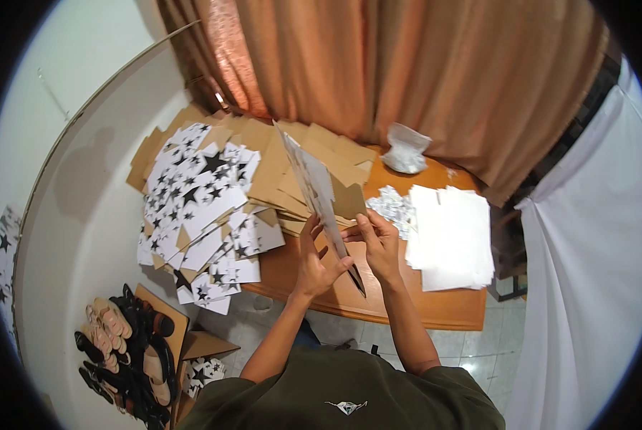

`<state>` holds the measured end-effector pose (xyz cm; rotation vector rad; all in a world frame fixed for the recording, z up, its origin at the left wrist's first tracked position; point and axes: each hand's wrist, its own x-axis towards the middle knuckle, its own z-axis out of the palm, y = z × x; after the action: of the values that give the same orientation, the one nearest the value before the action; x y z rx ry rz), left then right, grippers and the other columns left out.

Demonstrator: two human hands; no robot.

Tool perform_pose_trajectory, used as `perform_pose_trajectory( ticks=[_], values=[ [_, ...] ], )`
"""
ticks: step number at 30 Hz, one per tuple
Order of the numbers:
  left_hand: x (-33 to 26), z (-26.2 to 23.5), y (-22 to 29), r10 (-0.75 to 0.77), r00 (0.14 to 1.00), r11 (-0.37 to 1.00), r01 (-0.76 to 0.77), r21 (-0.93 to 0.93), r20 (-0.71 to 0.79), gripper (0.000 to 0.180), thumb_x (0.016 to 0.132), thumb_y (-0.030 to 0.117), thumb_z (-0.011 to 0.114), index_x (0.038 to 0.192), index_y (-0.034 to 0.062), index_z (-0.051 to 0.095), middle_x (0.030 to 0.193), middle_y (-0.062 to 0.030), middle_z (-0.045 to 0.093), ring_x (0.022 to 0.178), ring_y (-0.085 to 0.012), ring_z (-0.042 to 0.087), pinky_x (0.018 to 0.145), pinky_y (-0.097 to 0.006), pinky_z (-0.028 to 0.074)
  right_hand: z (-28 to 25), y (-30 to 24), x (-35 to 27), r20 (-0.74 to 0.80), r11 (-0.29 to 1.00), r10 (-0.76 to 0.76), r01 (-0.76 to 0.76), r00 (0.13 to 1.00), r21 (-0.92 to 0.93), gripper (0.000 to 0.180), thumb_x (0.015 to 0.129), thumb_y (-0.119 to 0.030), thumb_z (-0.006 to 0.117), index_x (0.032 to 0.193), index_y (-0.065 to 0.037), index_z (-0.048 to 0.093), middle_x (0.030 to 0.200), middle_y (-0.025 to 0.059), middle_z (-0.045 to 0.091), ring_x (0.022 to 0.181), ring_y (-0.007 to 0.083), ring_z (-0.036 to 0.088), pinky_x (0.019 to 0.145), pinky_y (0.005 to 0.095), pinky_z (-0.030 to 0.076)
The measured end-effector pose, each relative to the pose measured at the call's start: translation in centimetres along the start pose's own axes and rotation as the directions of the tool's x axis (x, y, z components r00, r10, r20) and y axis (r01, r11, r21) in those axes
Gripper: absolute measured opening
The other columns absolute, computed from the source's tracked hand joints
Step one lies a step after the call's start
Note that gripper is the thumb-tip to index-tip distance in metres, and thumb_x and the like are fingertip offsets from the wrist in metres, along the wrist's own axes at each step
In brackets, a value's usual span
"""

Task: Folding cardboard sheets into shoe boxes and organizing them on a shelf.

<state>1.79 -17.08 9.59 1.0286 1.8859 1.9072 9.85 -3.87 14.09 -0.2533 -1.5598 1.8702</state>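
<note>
My left hand [318, 264] grips a thin cardboard sheet [312, 179] tilted on its edge above the table, thumb on the near side. The face I see is pale grey-white. My right hand [379, 245] pinches a brown part at its right side; whether this is a flap or a separate piece I cannot tell. Just behind the sheet lies a spread pile of brown cardboard pieces [263, 154]. To the left is a heap of white cards with black stars [192, 197]. Beyond my right hand are a stack of white paper [451, 240] and a small silvery-white heap [392, 204].
A clear plastic bag [407, 149] stands at the back of the orange-brown wooden table [442, 312]. Brown curtains [421, 64] hang close behind it. Shoes [124, 344] fill the lower left beside a curved white panel [70, 215]. White cloth [586, 251] hangs at the right.
</note>
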Motion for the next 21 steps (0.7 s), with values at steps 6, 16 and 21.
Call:
perform_pose_trajectory(
  ticks=[6, 16, 21],
  values=[
    [-0.7, 5.8, 0.9, 0.059, 0.991, 0.989, -0.074, 0.131, 0.117, 0.099, 0.083, 0.034, 0.080, 0.155, -0.0031, 0.022, 0.148, -0.0245, 0.040, 0.133, -0.0380, 0.050, 0.094, -0.050, 0.056, -6.1, -0.9, -2.6, -0.088, 0.982, -0.094, 0.078, 0.992, -0.173, 0.028, 0.105, -0.011, 0.055, 0.126, 0.005, 0.065, 0.103, 0.0124, 0.069, 0.086, 0.0193, 0.074, 0.073, 0.0278, 0.061],
    [1.8, 6.6, 0.9, 0.090, 0.996, 0.923, -0.090, 0.374, 0.017, 0.033, 0.100, 0.009, 0.051, 0.129, -0.0033, 0.061, 0.103, -0.0285, 0.068, 0.092, -0.0420, 0.069, 0.074, -0.045, 0.053, -12.8, -2.0, -2.0, -0.277, 0.884, -0.288, 0.143, 0.917, -0.446, 0.031, 0.106, -0.011, 0.055, 0.132, 0.003, 0.062, 0.104, 0.0096, 0.071, 0.083, 0.0146, 0.070, 0.076, 0.0277, 0.057],
    [5.4, 4.3, 0.6, 0.097, 0.993, 0.915, -0.115, 0.387, 0.065, 0.029, 0.100, 0.008, 0.051, 0.124, -0.0022, 0.063, 0.101, -0.0276, 0.070, 0.095, -0.0444, 0.068, 0.080, -0.048, 0.053, -16.0, -3.2, 0.1, -0.355, 0.827, -0.365, 0.125, 0.861, -0.548, 0.031, 0.106, -0.015, 0.056, 0.131, 0.001, 0.064, 0.101, 0.0074, 0.072, 0.081, 0.0123, 0.069, 0.076, 0.0267, 0.057]
  ],
)
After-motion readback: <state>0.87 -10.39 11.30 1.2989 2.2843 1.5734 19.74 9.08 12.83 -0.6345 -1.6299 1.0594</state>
